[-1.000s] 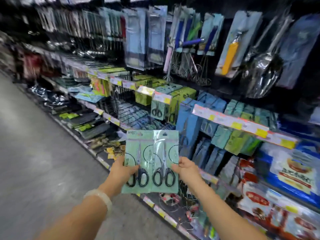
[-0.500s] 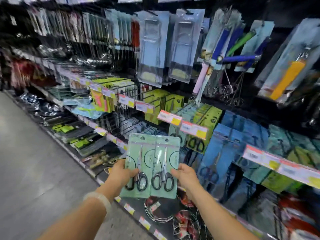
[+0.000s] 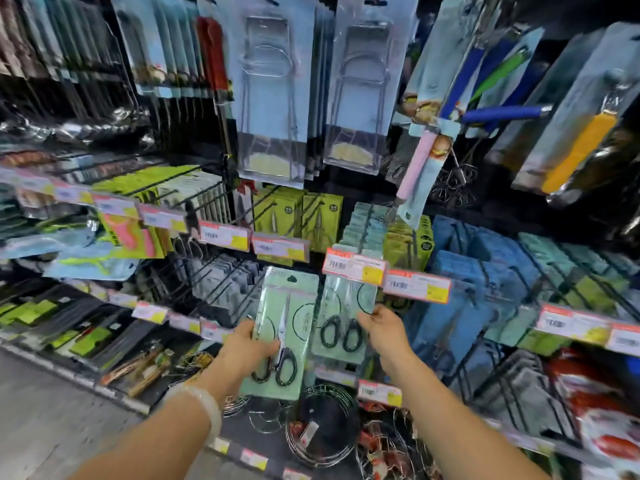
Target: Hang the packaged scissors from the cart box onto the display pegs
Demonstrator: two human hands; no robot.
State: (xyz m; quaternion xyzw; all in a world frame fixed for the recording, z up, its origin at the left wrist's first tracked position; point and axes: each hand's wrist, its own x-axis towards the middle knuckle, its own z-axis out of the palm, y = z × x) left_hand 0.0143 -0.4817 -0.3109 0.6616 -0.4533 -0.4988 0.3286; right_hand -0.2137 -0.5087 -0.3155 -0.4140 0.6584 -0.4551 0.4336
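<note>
Left hand (image 3: 250, 344): one scissors pack (image 3: 284, 332) is gripped at its left edge.
Right hand (image 3: 382, 327): second pack (image 3: 341, 317) is pinched, under the price tag (image 3: 354, 265).

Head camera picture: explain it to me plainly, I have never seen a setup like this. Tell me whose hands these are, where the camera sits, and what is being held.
No machine here: a person wears a wide-angle camera on the head, looking forward and down, so both bare arms reach in from the bottom edge. The left hand, with a pale bangle on its wrist, grips a mint-green card pack of black-handled scissors. The right hand holds a second matching scissors pack, raised under a red and white price label. Facing them is a shop display of wire pegs crowded with hanging packs, whisks and tongs above. No cart box is in view.
</note>
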